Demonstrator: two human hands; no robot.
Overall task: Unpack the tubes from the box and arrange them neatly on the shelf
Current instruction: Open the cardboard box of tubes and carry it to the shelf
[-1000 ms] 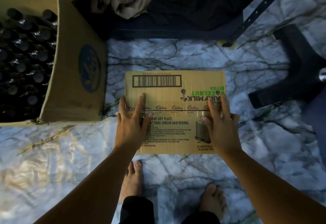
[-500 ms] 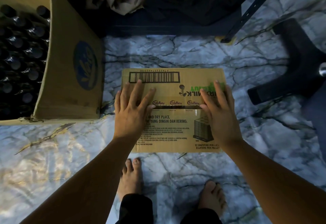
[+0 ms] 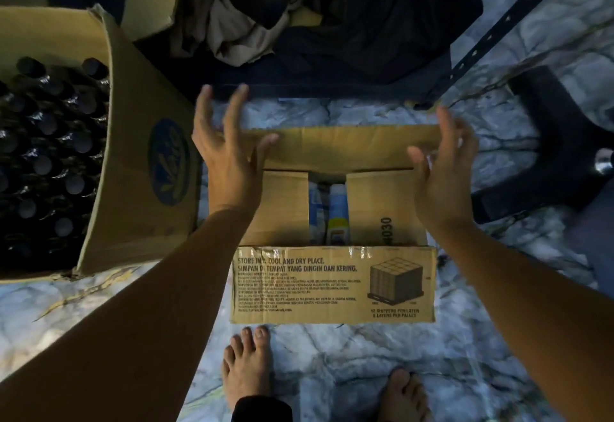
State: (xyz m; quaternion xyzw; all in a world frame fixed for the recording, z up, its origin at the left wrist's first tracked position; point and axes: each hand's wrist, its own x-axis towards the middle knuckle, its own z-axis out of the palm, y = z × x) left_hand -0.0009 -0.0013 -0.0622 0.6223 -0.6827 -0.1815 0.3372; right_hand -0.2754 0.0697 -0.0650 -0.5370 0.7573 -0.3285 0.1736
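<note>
Your left hand (image 3: 229, 159) and right hand (image 3: 442, 175) hang open, fingers spread, over the box (image 3: 332, 285) — below them, white-and-blue tubes (image 3: 338, 212) lie between its inner flaps — outer flaps folded back

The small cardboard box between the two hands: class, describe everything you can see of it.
The small cardboard box is brown corrugated card on the marble floor. Its long flaps are folded out, the near one printed with storage text and a pallet drawing. Two short inner flaps leave a gap showing tubes. The left hand and right hand touch the far flap.
</note>
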